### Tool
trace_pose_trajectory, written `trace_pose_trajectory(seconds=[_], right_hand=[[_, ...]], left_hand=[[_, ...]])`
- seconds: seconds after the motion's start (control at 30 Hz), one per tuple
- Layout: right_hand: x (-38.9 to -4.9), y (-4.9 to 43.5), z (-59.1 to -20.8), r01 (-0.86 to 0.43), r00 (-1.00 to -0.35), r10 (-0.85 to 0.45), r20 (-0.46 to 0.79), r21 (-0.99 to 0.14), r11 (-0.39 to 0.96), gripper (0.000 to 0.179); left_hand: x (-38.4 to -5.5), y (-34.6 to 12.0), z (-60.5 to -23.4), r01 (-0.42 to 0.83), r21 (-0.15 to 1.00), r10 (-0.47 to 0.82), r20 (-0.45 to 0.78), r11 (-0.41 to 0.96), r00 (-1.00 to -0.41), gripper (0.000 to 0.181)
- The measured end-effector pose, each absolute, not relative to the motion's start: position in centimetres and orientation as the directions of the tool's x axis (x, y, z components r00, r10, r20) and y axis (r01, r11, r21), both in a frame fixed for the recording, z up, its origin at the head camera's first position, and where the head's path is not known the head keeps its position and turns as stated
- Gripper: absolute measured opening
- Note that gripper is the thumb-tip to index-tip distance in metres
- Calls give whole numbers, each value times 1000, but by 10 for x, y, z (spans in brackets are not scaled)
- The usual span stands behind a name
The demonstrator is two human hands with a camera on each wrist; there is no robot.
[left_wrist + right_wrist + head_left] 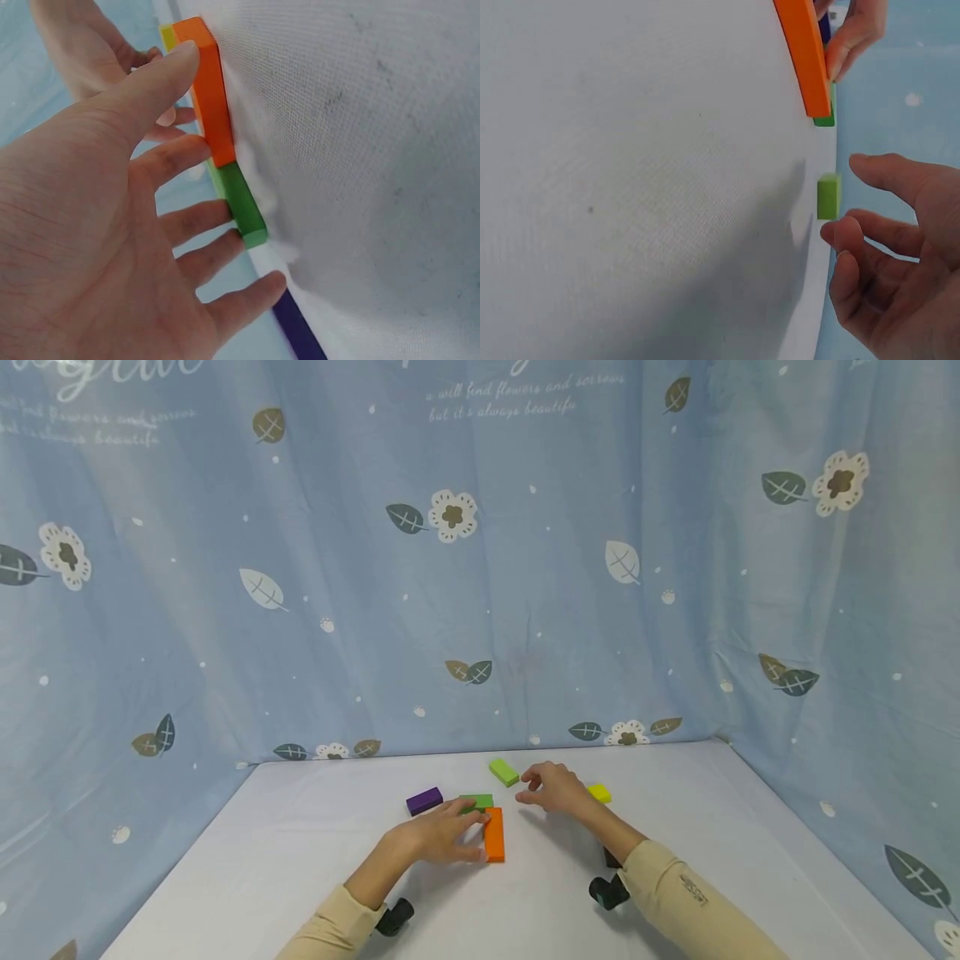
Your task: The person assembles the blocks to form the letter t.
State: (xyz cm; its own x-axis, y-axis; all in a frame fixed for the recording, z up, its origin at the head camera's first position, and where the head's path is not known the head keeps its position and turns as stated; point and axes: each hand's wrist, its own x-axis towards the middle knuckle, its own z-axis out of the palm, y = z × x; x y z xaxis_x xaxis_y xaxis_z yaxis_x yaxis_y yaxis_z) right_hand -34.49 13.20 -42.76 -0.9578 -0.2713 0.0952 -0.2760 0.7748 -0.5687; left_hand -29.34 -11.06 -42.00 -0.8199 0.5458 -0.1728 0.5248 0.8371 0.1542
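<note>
On the white table (225, 877), just right of the left hand (438, 835), lay the orange block (494, 839), a plain, straight-edged bar, vivid and smooth, clearly longer than it was wide. The left thumb and index finger touched its left side, spread apart rather than clamped round it; other fingers of that hand reached the green block (241, 199) at the orange block's far end. Right of the orange block and farther off hung the right hand (555, 788), thumb and fingers apart, near the lime block (503, 772), which lay beyond the orange one.

From the head, fingers covered part of the green block; the left wrist view bared more of its length. Right of the orange block, the head view showed the yellow block (600, 792), only a sliver from the left wrist. Leftward and beyond sat the purple block (424, 801).

The orange block's long axis ran away from the person, its far end toward the curtain (525, 610); the green block lay crosswise to it.
</note>
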Motion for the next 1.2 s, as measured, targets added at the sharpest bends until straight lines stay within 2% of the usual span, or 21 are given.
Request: trace_pose_trajectory(seconds=[0.3,1.2], right_hand=[[-355,130,-434,-178,-980,-194,37,-592,786,54],[-378,112,-437,-132,-990,-136,34,-562,817,51]], left_hand=[[-295,-111,-422,517,171,542,-174,839,-822,62],[-293,-112,-421,535,173,560,-161,827,-813,62]])
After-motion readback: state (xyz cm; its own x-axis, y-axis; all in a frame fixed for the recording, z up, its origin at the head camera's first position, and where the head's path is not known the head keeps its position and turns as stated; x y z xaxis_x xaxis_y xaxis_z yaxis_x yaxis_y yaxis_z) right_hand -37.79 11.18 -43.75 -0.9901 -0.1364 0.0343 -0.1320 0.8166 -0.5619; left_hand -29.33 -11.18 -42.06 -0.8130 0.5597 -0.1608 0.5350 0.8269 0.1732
